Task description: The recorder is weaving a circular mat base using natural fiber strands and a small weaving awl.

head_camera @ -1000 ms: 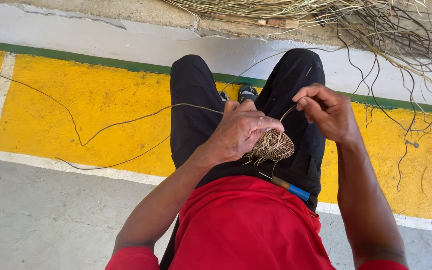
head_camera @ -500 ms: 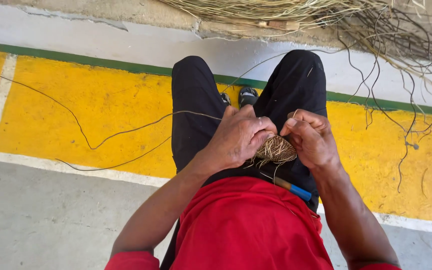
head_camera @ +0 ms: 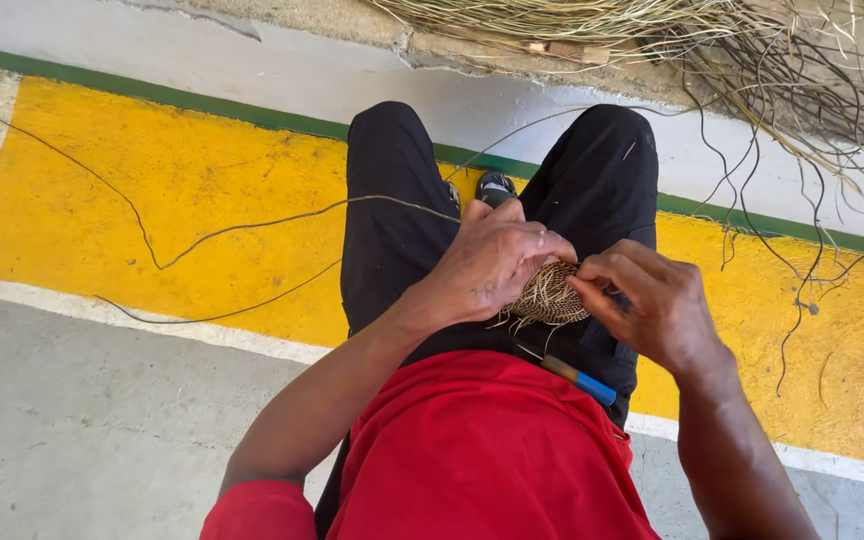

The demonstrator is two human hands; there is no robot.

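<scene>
Yellow painted floor below; small woven piece is pinched steady over the lap by left hand, right hand fingers closed on its edge.

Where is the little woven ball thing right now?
In the head view, the small woven piece sits just right of centre, over the person's lap, pinched between the left hand and the right hand, just above the blue-tipped tool.

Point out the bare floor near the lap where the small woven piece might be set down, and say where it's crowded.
Free: the grey concrete floor left of the black trouser legs, below the white line. The yellow painted band is bare except for thin trailing fibre strands. Crowded: the upper right, under the heap of dry fibre stalks, and the lap, with both hands on the small woven fibre disc.
</scene>
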